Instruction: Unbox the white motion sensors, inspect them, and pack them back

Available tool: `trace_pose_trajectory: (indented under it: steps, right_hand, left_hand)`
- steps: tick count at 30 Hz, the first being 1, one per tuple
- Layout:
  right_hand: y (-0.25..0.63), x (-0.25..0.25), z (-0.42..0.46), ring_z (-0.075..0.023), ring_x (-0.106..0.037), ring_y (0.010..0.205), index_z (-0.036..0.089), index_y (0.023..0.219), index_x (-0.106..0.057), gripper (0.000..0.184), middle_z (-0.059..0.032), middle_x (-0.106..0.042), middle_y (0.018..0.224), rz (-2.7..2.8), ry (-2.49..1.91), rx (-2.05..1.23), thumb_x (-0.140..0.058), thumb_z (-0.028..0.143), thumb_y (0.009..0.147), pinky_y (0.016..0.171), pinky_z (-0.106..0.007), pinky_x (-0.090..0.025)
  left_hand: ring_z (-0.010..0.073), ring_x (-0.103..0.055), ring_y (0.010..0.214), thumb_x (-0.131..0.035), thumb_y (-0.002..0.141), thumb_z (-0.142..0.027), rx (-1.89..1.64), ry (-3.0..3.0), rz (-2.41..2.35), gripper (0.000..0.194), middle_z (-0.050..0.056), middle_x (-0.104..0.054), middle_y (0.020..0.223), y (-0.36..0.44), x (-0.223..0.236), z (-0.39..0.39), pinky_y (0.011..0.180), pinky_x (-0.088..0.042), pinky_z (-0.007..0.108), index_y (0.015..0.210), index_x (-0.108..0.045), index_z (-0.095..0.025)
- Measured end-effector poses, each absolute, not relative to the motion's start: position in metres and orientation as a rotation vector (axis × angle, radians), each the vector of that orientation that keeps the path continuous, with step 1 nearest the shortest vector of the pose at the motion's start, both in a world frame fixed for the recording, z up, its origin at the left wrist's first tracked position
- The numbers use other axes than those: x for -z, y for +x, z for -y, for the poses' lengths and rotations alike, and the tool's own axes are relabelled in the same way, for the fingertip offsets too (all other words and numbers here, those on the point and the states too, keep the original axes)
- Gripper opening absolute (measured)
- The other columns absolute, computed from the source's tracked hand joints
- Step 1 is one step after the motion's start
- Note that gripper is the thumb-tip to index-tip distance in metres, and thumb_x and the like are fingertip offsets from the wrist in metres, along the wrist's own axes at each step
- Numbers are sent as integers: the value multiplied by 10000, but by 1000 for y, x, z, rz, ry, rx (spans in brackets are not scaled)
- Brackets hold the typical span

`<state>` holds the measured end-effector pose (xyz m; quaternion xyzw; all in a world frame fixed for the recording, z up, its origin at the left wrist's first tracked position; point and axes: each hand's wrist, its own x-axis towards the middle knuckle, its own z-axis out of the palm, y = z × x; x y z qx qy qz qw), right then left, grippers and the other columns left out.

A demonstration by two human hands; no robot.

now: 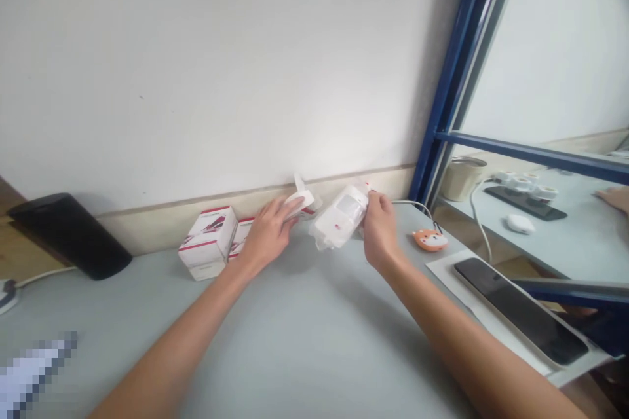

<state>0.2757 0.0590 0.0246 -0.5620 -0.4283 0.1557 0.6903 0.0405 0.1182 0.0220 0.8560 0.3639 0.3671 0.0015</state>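
Observation:
My right hand (379, 228) grips a white plastic device wrapped in a clear bag (340, 217), held just above the grey table (304, 334) near the wall. My left hand (269, 230) rests with its fingers curled on a small white part (299, 200) beside a red-and-white box (242, 236) that it partly hides. A second red-and-white box (206, 242) stands to the left of that hand.
A black cylinder (69, 233) lies at the far left. An orange fox-shaped object (429, 239) and a dark phone (519, 309) on white paper sit right of my right hand. A blue metal frame (455, 72) separates a neighbouring desk with a cup (462, 177), where another person's hand (614, 198) shows.

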Motion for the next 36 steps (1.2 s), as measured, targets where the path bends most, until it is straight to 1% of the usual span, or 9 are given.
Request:
trace_pose_trajectory:
  steps: [5,10,14,18,22,24,26,31,36]
  right_hand:
    - [270,-37,-48,-209,-613,759,265,882,-552,208,-17,-647,838,712,-1214,-482,-480,447,949,617,-312,-464]
    - [264,-45,-41,-212,-612,790,260,881,-547,224,-10,-634,832,746,-1163,-452,-486,462,955,666,-317,-475]
    - [265,-43,-42,-210,-611,784,260,883,-550,220,-8,-626,830,748,-1147,-434,-496,461,955,661,-315,-475]
    - [263,-40,-42,-211,-613,778,259,892,-558,223,-12,-623,823,801,-1173,-424,-492,460,964,633,-310,-477]
    - [249,-39,-33,-189,-597,711,245,863,-550,221,-5,-614,784,940,-1188,-513,-506,435,969,585,-292,-471]
    - [242,-42,-26,-170,-575,645,237,836,-569,241,0,-620,760,1097,-1183,-677,-544,438,967,549,-284,-464]
    - [239,-48,-18,-159,-578,641,226,804,-597,278,-7,-643,767,1260,-1131,-761,-608,459,956,552,-277,-477]
    - [246,-59,-12,-163,-622,714,220,830,-660,343,-23,-666,816,1294,-941,-710,-687,545,936,564,-263,-530]
    - [254,-58,-20,-174,-699,817,227,853,-661,334,-27,-715,910,1140,-785,-1013,-738,546,911,663,-277,-588]
  left_hand:
    - [262,-583,1354,-470,914,-24,-860,2950,-1005,584,78,-626,1486,60,-21,-124,1148,-449,493,1418,-614,-282]
    - [300,-621,1307,-574,866,-74,-821,2881,-1043,500,107,-695,1385,69,-9,-128,1131,-453,531,1325,-669,-249]
    - [333,-606,1337,-538,880,-72,-910,2687,-1128,407,139,-702,1360,65,-7,-124,1163,-403,599,1212,-710,-232]
    - [318,-562,1396,-401,1045,-254,-1116,2339,-1196,349,153,-648,1429,60,-15,-94,1191,-381,608,1311,-625,-229]
    - [270,-776,968,-197,1103,-497,-1005,1813,-1051,525,152,-755,1175,51,-13,-29,850,-620,476,1355,-564,-219]
    - [297,-765,1003,-437,1050,-558,-849,1112,-840,489,170,-729,1201,47,-9,-2,883,-606,457,1286,-618,-170]
    - [262,-755,910,-587,1000,-502,-868,721,-771,423,140,-729,1101,45,-6,11,853,-591,394,1239,-637,-157]
    - [183,-672,669,-612,981,-541,-798,514,-635,411,93,-708,909,40,-2,6,671,-533,301,1126,-660,-160]
    - [221,-718,791,-672,972,-422,-821,535,-586,325,116,-733,989,38,3,7,709,-555,315,1157,-691,-155]
